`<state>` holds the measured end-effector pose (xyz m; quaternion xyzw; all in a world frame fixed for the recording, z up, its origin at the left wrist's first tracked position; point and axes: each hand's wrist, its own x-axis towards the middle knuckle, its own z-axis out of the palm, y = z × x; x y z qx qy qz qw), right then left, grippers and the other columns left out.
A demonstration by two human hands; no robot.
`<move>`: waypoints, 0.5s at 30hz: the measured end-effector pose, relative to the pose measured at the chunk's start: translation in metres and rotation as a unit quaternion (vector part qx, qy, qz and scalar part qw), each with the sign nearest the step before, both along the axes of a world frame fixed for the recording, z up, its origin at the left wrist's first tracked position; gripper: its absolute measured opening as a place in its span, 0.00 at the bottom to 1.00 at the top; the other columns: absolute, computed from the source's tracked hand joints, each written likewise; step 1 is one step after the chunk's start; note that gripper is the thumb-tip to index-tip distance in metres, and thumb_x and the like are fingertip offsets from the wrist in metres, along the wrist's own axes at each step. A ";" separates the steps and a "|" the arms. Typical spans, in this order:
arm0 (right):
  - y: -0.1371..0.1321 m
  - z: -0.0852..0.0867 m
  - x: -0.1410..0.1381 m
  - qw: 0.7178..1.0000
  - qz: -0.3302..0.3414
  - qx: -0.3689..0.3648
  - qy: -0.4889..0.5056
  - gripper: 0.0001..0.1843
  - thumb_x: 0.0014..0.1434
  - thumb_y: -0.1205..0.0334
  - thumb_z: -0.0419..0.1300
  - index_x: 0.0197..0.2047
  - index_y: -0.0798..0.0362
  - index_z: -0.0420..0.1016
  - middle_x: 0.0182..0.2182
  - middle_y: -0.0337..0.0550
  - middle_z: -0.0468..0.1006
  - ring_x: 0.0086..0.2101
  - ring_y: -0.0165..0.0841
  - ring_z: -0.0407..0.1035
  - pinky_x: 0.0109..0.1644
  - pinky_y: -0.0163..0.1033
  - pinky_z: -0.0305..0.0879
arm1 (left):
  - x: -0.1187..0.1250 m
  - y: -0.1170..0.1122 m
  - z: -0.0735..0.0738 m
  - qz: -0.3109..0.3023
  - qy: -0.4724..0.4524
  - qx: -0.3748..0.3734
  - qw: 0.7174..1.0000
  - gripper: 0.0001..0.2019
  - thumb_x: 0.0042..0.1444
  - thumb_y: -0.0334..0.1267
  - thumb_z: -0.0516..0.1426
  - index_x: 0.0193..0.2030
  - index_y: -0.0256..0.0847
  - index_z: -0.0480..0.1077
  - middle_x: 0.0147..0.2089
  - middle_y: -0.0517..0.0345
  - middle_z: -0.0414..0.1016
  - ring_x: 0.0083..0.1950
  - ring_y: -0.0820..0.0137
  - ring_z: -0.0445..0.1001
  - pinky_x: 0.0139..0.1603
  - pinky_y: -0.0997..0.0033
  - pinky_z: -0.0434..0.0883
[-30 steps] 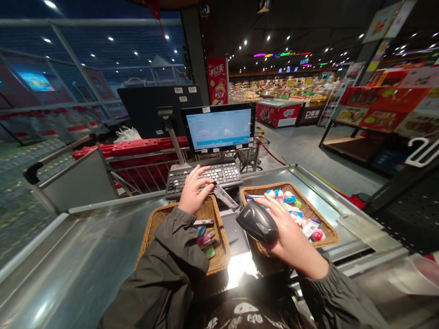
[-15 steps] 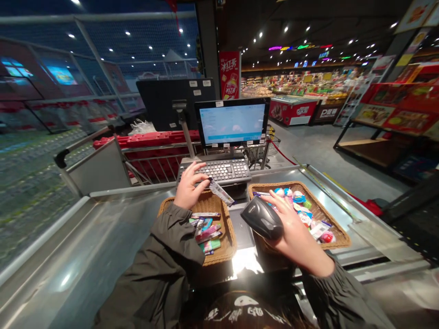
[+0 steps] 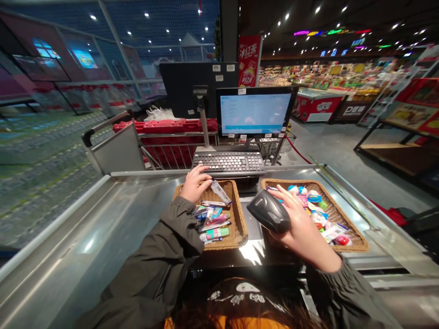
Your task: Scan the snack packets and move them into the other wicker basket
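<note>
My left hand (image 3: 195, 185) is over the left wicker basket (image 3: 241, 219), its thumb and fingertips closed at the upper end of a small narrow candy packet (image 3: 220, 192) with a barcode label. The packet slants down inside the basket. Below it lie several wrapped sweets (image 3: 216, 221), some purple, pink and green. My right hand (image 3: 302, 228) is wrapped round a black barcode scanner (image 3: 268, 211), whose head points left into the gap between the baskets. Under and beyond this hand, the right wicker basket (image 3: 358, 235) holds several colourful round sweets (image 3: 320, 212) and a white-labelled packet (image 3: 332, 233).
A black keyboard (image 3: 229, 162) stands behind the baskets, below a lit monitor (image 3: 254, 112). Another screen (image 3: 197, 89) faces away at the left. Metal counter surface (image 3: 137, 205) extends to the left. A person's head with a printed dark cap or hood (image 3: 236, 290) is close in front below.
The view has swung left, so the scene sits further right. My left hand has brought the packet down into the left basket. The scanner stays in my right hand.
</note>
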<state>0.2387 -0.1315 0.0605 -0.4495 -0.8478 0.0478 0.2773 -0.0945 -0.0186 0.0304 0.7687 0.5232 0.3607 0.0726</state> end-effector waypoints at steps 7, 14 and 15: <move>-0.003 0.002 -0.011 1.000 -0.006 -0.016 0.006 0.22 0.54 0.64 0.57 0.54 0.52 0.70 0.62 0.56 0.65 0.67 0.53 0.49 0.67 0.69 0.47 | -0.004 -0.003 -0.038 -0.004 0.025 -0.091 0.996 0.10 0.59 0.41 0.54 0.34 0.42 0.75 0.61 0.50 0.70 0.70 0.54 0.56 0.68 0.40 0.53; -0.003 0.001 -0.019 1.000 -0.010 -0.024 0.003 0.24 0.53 0.64 0.57 0.55 0.55 0.70 0.62 0.57 0.65 0.67 0.53 0.48 0.68 0.67 0.47 | 0.009 -0.018 -0.047 -0.031 0.101 -0.195 0.975 0.08 0.59 0.42 0.56 0.37 0.45 0.77 0.65 0.55 0.67 0.71 0.56 0.55 0.68 0.37 0.50; -0.003 0.001 -0.020 1.000 -0.009 -0.022 0.001 0.24 0.53 0.63 0.57 0.55 0.55 0.70 0.62 0.57 0.65 0.67 0.53 0.48 0.68 0.67 0.47 | 0.010 -0.020 -0.049 -0.036 0.132 -0.222 0.965 0.08 0.59 0.42 0.56 0.37 0.46 0.77 0.65 0.56 0.67 0.71 0.55 0.55 0.68 0.37 0.50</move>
